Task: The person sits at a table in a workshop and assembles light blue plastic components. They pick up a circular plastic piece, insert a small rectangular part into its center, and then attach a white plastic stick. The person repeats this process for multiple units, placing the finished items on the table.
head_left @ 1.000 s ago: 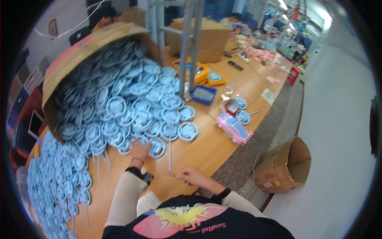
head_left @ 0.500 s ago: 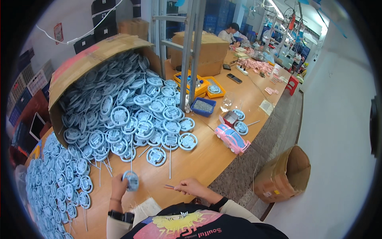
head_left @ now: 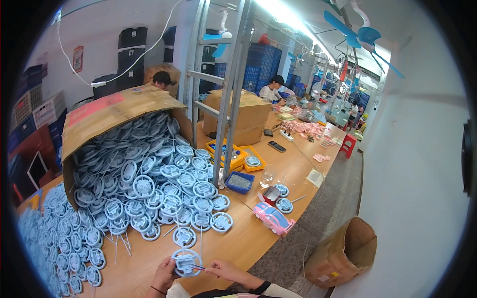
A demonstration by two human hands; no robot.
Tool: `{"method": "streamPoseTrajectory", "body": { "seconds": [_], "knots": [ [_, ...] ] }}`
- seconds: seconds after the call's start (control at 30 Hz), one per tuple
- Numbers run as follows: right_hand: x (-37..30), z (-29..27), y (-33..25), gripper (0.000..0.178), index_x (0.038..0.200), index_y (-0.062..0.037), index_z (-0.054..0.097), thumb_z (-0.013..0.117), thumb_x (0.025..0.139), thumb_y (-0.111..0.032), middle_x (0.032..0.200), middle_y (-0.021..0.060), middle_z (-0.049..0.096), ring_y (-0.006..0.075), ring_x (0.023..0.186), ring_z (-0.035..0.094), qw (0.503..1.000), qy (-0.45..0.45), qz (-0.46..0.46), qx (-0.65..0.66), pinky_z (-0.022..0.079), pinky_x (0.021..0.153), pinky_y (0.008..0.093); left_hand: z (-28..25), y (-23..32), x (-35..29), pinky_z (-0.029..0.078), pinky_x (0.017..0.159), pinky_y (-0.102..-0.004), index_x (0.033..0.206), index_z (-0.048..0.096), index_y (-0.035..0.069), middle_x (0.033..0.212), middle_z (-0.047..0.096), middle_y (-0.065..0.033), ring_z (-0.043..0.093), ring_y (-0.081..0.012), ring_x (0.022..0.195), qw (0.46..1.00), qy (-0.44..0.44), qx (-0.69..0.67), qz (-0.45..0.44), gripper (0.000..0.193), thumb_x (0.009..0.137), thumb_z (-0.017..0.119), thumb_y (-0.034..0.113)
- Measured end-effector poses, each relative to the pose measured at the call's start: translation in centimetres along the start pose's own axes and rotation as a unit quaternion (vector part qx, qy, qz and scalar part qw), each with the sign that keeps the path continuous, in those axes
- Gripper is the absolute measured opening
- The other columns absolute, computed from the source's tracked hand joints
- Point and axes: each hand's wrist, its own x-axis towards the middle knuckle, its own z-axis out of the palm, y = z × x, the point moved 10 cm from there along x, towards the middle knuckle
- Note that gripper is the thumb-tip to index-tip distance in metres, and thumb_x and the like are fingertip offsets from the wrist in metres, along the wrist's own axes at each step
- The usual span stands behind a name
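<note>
My left hand point(head_left: 163, 276) grips the rim of a light blue plastic toy steering wheel point(head_left: 186, 261), its inner side with moulded ribs facing up. Pinched in my right hand point(head_left: 226, 270) is a pair of slim reddish tweezers point(head_left: 198, 267), whose tips reach over the wheel's centre. Whether they hold a small part is too small to tell. Just beyond lies another light blue wheel point(head_left: 185, 237) on the wooden table point(head_left: 238, 238). A large heap of like wheels point(head_left: 144, 186), many with thin rods, spills from a tipped cardboard box point(head_left: 109, 105).
More wheels point(head_left: 64, 243) cover the table's left side. A metal frame point(head_left: 232, 89) rises beyond the heap. Right of it are a blue tray point(head_left: 239, 183) of small metal parts, yellow trays point(head_left: 253, 161) and a pink toy car point(head_left: 273, 218). An open carton point(head_left: 323, 268) stands on the floor.
My left hand has brought the steering wheel rightward to my right hand. The tweezers, apart from it before, now reach over it. The whole view has tilted upward.
</note>
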Motion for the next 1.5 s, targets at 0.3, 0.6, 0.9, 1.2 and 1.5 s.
{"method": "streamPoseTrajectory", "body": {
  "seconds": [0.3,0.6,0.9,1.2,1.5],
  "knots": [
    [-0.2,-1.0,1.3,0.031,0.079,-0.0033,0.059,0.062,0.079,-0.034,0.067,0.0097,0.059,0.0174,0.056,0.056,0.991,0.031,-0.028,-0.126,0.045,0.052,0.0329,-0.6,-4.1,0.0,0.052,0.073,-0.0324,0.118,0.047,-0.002,0.099,0.059,-0.0100,0.060,-0.0188,0.084,0.990,-0.029,0.129,-0.050,0.035,0.089,0.047,0.018],
    [0.7,0.6,2.0,0.030,0.072,-0.0069,0.055,0.059,0.082,-0.035,0.057,0.0000,0.051,0.0064,0.052,0.048,0.999,-0.031,-0.012,-0.039,0.039,0.047,0.0230,-0.3,-1.2,0.0,0.052,0.071,-0.0327,0.108,0.052,-0.001,0.094,0.059,-0.0073,0.060,-0.0179,0.080,0.999,0.006,0.032,0.018,0.027,0.088,0.048,0.016],
    [0.0,0.2,-1.3,0.028,0.069,-0.0038,0.056,0.062,0.080,-0.029,0.055,0.0005,0.051,0.0077,0.049,0.047,0.997,-0.006,-0.021,-0.073,0.037,0.045,0.0235,-2.3,-1.2,-1.3,0.053,0.067,-0.0302,0.106,0.053,-0.001,0.086,0.059,-0.0058,0.060,-0.0154,0.074,0.997,0.067,0.042,0.005,0.025,0.087,0.051,0.015],
    [-0.2,-0.5,-1.4,0.030,0.069,-0.0021,0.057,0.064,0.076,-0.031,0.054,0.0069,0.054,0.0148,0.048,0.052,0.995,0.025,0.004,-0.101,0.039,0.046,0.0279,-0.3,0.6,-1.4,0.051,0.069,-0.0271,0.110,0.053,-0.001,0.090,0.060,-0.0057,0.058,-0.0120,0.076,0.992,0.069,0.105,0.024,0.029,0.086,0.054,0.015],
    [0.3,-0.1,-2.5,0.030,0.067,-0.0016,0.056,0.065,0.075,-0.030,0.053,0.0065,0.054,0.0145,0.048,0.052,0.995,0.009,-0.019,-0.096,0.039,0.046,0.0272,-0.6,-0.9,-1.0,0.052,0.071,-0.0286,0.111,0.052,0.000,0.092,0.060,-0.0066,0.060,-0.0137,0.078,0.994,0.071,0.080,-0.005,0.032,0.085,0.056,0.017]
  ]
}}
